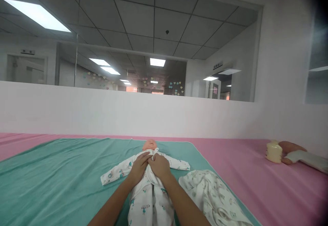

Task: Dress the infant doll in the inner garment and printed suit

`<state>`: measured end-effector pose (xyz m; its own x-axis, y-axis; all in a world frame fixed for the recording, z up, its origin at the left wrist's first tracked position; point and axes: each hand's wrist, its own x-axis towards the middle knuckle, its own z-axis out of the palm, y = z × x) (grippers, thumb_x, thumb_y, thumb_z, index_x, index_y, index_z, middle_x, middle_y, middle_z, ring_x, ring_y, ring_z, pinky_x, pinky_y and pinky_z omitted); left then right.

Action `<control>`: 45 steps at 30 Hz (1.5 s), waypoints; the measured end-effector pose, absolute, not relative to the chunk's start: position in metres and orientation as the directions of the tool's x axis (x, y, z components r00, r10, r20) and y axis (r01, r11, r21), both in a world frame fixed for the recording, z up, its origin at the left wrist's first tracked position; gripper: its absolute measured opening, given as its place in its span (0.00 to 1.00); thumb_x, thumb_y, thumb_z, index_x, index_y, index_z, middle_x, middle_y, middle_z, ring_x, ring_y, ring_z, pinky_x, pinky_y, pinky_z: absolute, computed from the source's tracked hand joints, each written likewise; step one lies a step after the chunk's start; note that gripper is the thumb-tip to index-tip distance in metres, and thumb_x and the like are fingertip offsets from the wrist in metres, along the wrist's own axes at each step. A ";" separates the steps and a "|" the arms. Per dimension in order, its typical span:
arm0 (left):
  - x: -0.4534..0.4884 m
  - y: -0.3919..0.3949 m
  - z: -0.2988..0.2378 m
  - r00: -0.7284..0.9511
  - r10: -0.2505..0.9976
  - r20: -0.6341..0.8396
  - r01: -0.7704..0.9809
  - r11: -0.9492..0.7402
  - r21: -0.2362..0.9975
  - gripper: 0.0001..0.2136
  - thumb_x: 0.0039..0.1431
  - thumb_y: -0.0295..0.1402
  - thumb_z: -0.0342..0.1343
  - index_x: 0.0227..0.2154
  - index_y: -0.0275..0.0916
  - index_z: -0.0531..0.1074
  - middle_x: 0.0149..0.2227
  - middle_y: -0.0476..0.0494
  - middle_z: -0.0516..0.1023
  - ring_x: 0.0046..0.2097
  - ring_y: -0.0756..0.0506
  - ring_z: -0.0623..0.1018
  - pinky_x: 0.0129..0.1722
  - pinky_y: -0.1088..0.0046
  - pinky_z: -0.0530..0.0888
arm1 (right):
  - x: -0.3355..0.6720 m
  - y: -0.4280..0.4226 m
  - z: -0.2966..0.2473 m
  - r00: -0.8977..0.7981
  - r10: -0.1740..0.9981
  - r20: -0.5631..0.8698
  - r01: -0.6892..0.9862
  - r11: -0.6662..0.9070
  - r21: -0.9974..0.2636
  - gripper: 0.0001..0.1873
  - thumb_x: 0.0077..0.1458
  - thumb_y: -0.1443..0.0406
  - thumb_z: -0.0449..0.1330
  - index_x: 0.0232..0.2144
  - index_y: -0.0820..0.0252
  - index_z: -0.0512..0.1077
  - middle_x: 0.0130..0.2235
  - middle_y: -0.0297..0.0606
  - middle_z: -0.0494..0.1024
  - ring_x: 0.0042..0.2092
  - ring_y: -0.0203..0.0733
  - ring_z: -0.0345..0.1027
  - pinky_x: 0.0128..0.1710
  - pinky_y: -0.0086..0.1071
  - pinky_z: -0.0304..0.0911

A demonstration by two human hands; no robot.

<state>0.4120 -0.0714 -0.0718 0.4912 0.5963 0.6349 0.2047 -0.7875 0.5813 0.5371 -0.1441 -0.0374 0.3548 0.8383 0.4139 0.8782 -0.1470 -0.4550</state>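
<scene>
A baby doll (150, 145) lies on its back on a teal sheet (58, 174), dressed in a white printed romper (147, 198) with sleeves spread to both sides. My left hand (138, 169) and my right hand (159, 166) meet on the doll's chest, just under its chin. Both hands pinch the front edges of the romper near the collar, fingers closed on the fabric.
A second white printed garment (212, 195) lies crumpled right of the doll. The teal sheet rests on a pink surface (230, 164). At far right a feeding bottle (273, 151) stands by another person's hand and sleeve (294, 154). A low white wall (128, 113) runs behind.
</scene>
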 end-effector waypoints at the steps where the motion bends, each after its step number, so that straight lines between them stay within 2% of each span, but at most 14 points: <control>1: 0.412 -0.072 -0.072 0.489 0.600 0.634 0.209 -0.786 0.582 0.16 0.60 0.35 0.45 0.46 0.46 0.73 0.54 0.46 0.70 0.56 0.43 0.65 0.59 0.62 0.59 | 0.538 -0.142 -0.036 0.350 0.841 0.412 0.881 -0.147 -0.449 0.13 0.52 0.58 0.51 0.29 0.60 0.70 0.33 0.45 0.76 0.37 0.48 0.69 0.30 0.32 0.50; 7: 0.414 -0.073 -0.072 0.486 0.594 0.641 0.222 -0.793 0.567 0.17 0.61 0.33 0.43 0.48 0.45 0.72 0.54 0.46 0.69 0.56 0.45 0.65 0.59 0.63 0.59 | 0.543 -0.138 -0.039 0.323 0.845 0.427 0.897 -0.129 -0.423 0.13 0.55 0.61 0.49 0.28 0.59 0.70 0.33 0.44 0.76 0.36 0.46 0.69 0.30 0.32 0.49; 12: 0.413 -0.078 -0.068 0.489 0.614 0.620 0.237 -0.777 0.583 0.16 0.60 0.33 0.44 0.45 0.45 0.73 0.54 0.46 0.69 0.56 0.44 0.65 0.59 0.62 0.59 | 0.543 -0.140 -0.046 0.245 0.801 0.546 0.949 -0.082 -0.304 0.11 0.55 0.63 0.49 0.28 0.58 0.70 0.30 0.41 0.76 0.32 0.41 0.66 0.28 0.31 0.45; 15: 0.413 -0.078 -0.069 0.482 0.613 0.625 0.233 -0.778 0.584 0.16 0.59 0.33 0.45 0.46 0.45 0.73 0.54 0.45 0.69 0.56 0.44 0.65 0.59 0.62 0.60 | 0.544 -0.141 -0.048 0.181 0.797 0.576 0.957 -0.008 -0.291 0.09 0.53 0.65 0.51 0.23 0.58 0.68 0.26 0.37 0.73 0.28 0.38 0.62 0.27 0.31 0.42; 19: 0.413 -0.078 -0.070 0.475 0.623 0.622 0.231 -0.770 0.595 0.16 0.59 0.32 0.45 0.48 0.44 0.72 0.55 0.45 0.69 0.57 0.45 0.65 0.59 0.63 0.59 | 0.545 -0.143 -0.050 0.152 0.781 0.606 0.935 0.086 -0.345 0.10 0.51 0.65 0.51 0.19 0.58 0.62 0.22 0.31 0.66 0.26 0.35 0.56 0.26 0.30 0.42; 24: 0.412 -0.081 -0.068 0.482 0.623 0.615 0.238 -0.769 0.593 0.17 0.60 0.32 0.44 0.48 0.44 0.72 0.55 0.46 0.69 0.57 0.45 0.64 0.60 0.62 0.59 | 0.545 -0.144 -0.051 0.187 0.700 0.690 0.889 0.178 -0.422 0.08 0.51 0.66 0.49 0.21 0.58 0.58 0.28 0.31 0.64 0.30 0.34 0.56 0.30 0.28 0.47; 29: 0.412 -0.082 -0.067 0.475 0.636 0.607 0.218 -0.754 0.620 0.16 0.59 0.31 0.45 0.47 0.44 0.72 0.55 0.45 0.68 0.57 0.45 0.64 0.60 0.63 0.58 | 0.548 -0.140 -0.051 0.156 0.734 0.660 0.858 0.230 -0.459 0.09 0.50 0.67 0.48 0.19 0.58 0.53 0.24 0.30 0.60 0.28 0.35 0.54 0.30 0.29 0.47; 33: 0.412 -0.081 -0.068 0.467 0.647 0.603 0.197 -0.741 0.642 0.15 0.58 0.31 0.45 0.44 0.43 0.73 0.54 0.45 0.70 0.57 0.45 0.65 0.60 0.63 0.59 | 0.550 -0.139 -0.050 0.146 0.752 0.642 0.840 0.249 -0.482 0.07 0.47 0.66 0.49 0.20 0.58 0.54 0.24 0.29 0.60 0.28 0.35 0.53 0.28 0.28 0.46; 38: 0.413 -0.080 -0.066 0.461 0.661 0.592 0.201 -0.728 0.656 0.14 0.55 0.28 0.45 0.41 0.41 0.72 0.51 0.44 0.71 0.55 0.45 0.66 0.58 0.65 0.60 | 0.552 -0.138 -0.049 0.160 0.797 0.583 0.775 0.264 -0.575 0.03 0.41 0.67 0.51 0.22 0.57 0.57 0.22 0.26 0.59 0.26 0.34 0.52 0.26 0.28 0.45; 45: 0.417 -0.075 -0.069 0.467 0.637 0.614 0.203 -0.753 0.626 0.14 0.52 0.24 0.44 0.38 0.39 0.71 0.48 0.43 0.72 0.53 0.46 0.67 0.57 0.65 0.61 | 0.554 -0.133 -0.052 0.212 0.771 0.600 0.709 0.301 -0.637 0.02 0.41 0.67 0.50 0.23 0.57 0.59 0.22 0.26 0.60 0.26 0.35 0.54 0.27 0.27 0.47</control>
